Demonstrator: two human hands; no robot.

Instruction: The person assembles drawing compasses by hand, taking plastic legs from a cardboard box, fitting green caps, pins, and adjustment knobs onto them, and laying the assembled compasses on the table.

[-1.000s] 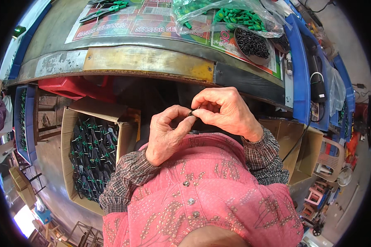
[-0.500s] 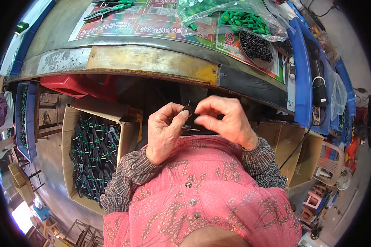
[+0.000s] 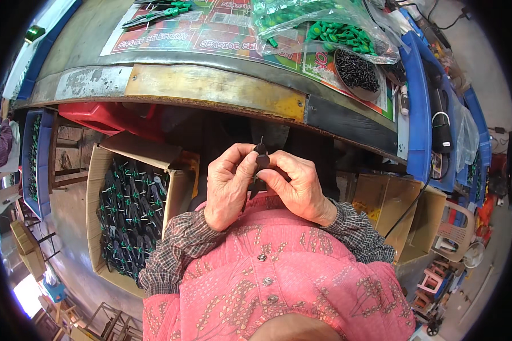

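Note:
In front of my waist I hold a small black clamp-like part (image 3: 261, 161) with a thin metal pin standing up from its top. My left hand (image 3: 228, 184) is closed, thumb and fingers pinching the part's left side. From the right, the thumb and forefinger of my right hand (image 3: 298, 184) press against the same part. Its lower end hangs between my hands and is partly hidden by my fingers. By my left forearm stands an open cardboard box (image 3: 92, 216) full of black clamp parts (image 3: 132, 210) with green pieces and metal pins.
Ahead is a metal-edged workbench (image 3: 210, 85). On it lie green-handled pliers (image 3: 159, 14), a clear bag (image 3: 279, 34) with green plastic pieces (image 3: 341, 35), and a bowl of small black parts (image 3: 356, 71). A blue bin (image 3: 418, 113) stands right; another cardboard box (image 3: 407, 199) sits below it.
My right hand has moved left and closed onto the black part, from a loosely curled position beside it. My left hand keeps its pinch. The view has shifted slightly.

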